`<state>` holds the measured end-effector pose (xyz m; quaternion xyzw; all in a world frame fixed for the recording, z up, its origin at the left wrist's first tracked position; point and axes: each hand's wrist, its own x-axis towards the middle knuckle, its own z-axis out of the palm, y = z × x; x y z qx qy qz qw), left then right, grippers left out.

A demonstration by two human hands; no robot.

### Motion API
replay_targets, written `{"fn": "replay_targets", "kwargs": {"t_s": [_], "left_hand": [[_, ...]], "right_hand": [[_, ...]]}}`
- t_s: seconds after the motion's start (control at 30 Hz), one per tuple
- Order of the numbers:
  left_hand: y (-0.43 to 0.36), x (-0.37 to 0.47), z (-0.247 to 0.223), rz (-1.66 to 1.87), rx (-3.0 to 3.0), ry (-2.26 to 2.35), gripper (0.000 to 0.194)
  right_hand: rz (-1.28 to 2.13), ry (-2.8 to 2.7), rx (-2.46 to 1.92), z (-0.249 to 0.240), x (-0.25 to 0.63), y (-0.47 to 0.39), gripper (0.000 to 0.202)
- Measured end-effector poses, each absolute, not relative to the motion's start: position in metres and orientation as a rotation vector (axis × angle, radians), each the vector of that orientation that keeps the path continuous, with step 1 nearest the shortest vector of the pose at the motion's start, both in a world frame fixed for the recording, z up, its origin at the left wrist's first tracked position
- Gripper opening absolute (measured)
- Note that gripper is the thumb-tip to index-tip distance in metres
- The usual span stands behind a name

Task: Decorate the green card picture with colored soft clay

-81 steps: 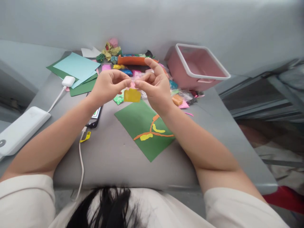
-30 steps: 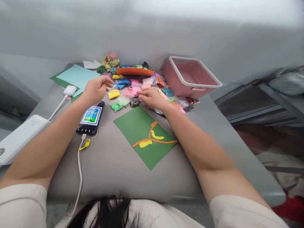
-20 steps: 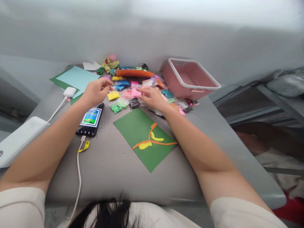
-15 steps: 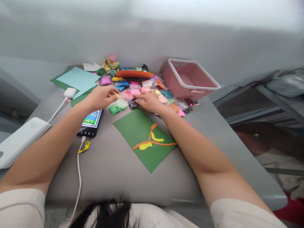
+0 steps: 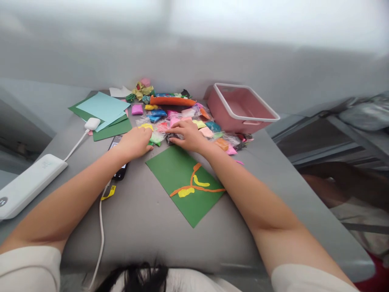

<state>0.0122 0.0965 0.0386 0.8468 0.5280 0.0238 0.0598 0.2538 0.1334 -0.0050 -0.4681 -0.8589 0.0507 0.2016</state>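
My right hand (image 5: 189, 136) is spread over the black packet (image 5: 174, 136), left hand (image 5: 136, 143) by the green packet (image 5: 157, 138) (can't tell its grip).

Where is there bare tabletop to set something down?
Bare table shows between the white cable and the orange-marked green sheet, and between the right forearm and the table's right edge. Crowded: the packets around the left hand and right hand, reaching toward the pink bin.
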Motion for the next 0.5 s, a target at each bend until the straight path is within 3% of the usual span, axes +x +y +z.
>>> {"fn": "replay_targets", "kwargs": {"t_s": [0.07, 0.33, 0.5], "left_hand": [[0.102, 0.007, 0.036, 0.102, 2.520, 1.604, 0.022], [0.121, -0.008, 0.038, 0.548, 2.163, 1.556, 0.031], [0.125, -0.007, 0.040, 0.757, 1.742, 1.396, 0.022]], "right_hand": [[0.155, -2.428, -1.290, -0.005, 0.251, 0.131, 0.034], [0.295, -2.352, -1.229, -0.002, 0.241, 0.126, 0.044], [0.569, -2.252, -1.174, 0.002, 0.237, 0.124, 0.033]]}}
